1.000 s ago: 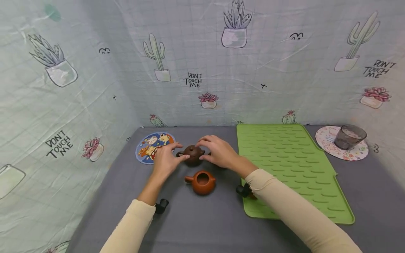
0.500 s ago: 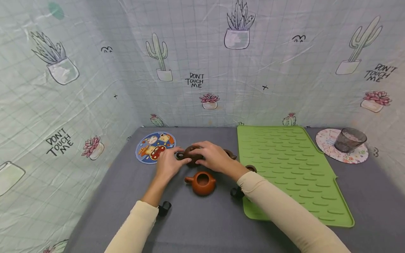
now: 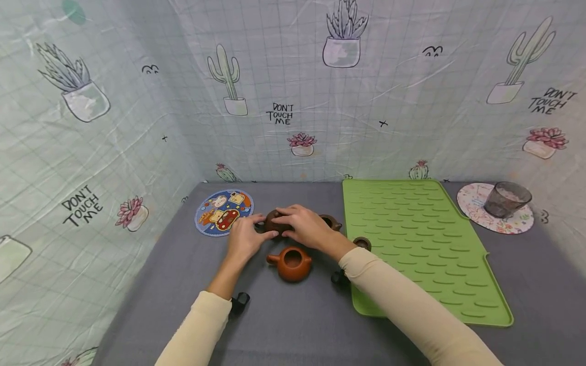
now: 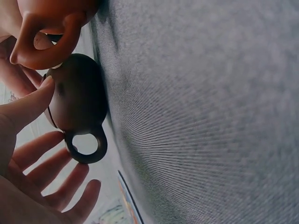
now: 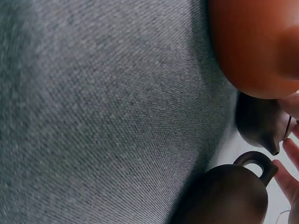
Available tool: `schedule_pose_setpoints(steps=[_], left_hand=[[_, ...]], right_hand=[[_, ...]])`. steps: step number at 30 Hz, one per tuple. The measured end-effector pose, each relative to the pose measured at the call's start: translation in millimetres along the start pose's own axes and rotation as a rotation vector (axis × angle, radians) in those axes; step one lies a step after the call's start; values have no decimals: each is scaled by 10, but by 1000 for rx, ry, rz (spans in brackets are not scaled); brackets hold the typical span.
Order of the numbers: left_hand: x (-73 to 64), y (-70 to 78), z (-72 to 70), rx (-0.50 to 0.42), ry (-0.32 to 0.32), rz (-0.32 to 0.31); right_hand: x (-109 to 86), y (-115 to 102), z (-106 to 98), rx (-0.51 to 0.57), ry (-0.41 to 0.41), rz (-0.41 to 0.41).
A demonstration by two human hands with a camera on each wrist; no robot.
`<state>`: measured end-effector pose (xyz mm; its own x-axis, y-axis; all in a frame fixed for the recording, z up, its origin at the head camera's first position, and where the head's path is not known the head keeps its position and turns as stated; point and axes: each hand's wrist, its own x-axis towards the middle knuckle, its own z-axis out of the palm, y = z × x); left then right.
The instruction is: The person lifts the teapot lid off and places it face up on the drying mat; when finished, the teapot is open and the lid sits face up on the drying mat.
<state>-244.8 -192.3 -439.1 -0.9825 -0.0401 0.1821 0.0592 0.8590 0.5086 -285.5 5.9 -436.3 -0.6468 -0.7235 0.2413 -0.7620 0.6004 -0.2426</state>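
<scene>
My left hand [image 3: 242, 241] holds the handle side of a dark brown lidded teapot [image 3: 272, 223], its thumb on the body and a fingertip beside the handle in the left wrist view. From the other side my right hand [image 3: 310, 230] holds the same teapot, fingers over its top and partly hiding the lid. The teapot stands on the grey cloth. Nearer to me sits an orange-brown teapot [image 3: 294, 274] without a lid, its opening upward. Behind the right hand, a second dark teapot [image 3: 338, 225] is partly hidden.
A green ridged mat [image 3: 412, 229] lies at right, a small round brown piece [image 3: 362, 242] at its left edge. A blue cartoon coaster [image 3: 247, 201] lies back left. At far right a smoky glass [image 3: 507, 200] stands on a pink-white coaster [image 3: 471, 195]. Printed fabric [image 3: 348, 122] hangs behind.
My right hand has moved left and closed in over the dark teapot, uncovering the second dark teapot and the small round piece. The left hand has shifted slightly onto the teapot's handle side.
</scene>
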Motion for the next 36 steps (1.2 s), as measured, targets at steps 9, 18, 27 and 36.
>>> schedule_pose_setpoints(steps=[9, 18, 27, 36], left_hand=[[45, -33, 29, -15, 8, 2], [94, -20, 19, -27, 8, -28], [111, -1, -27, -48, -12, -55], [120, 4, -30, -63, -22, -55]], right_hand=[[28, 17, 34, -5, 31, -10], [50, 47, 28, 9, 24, -12], [77, 17, 1, 14, -1, 16], [74, 20, 0, 25, 1, 35]])
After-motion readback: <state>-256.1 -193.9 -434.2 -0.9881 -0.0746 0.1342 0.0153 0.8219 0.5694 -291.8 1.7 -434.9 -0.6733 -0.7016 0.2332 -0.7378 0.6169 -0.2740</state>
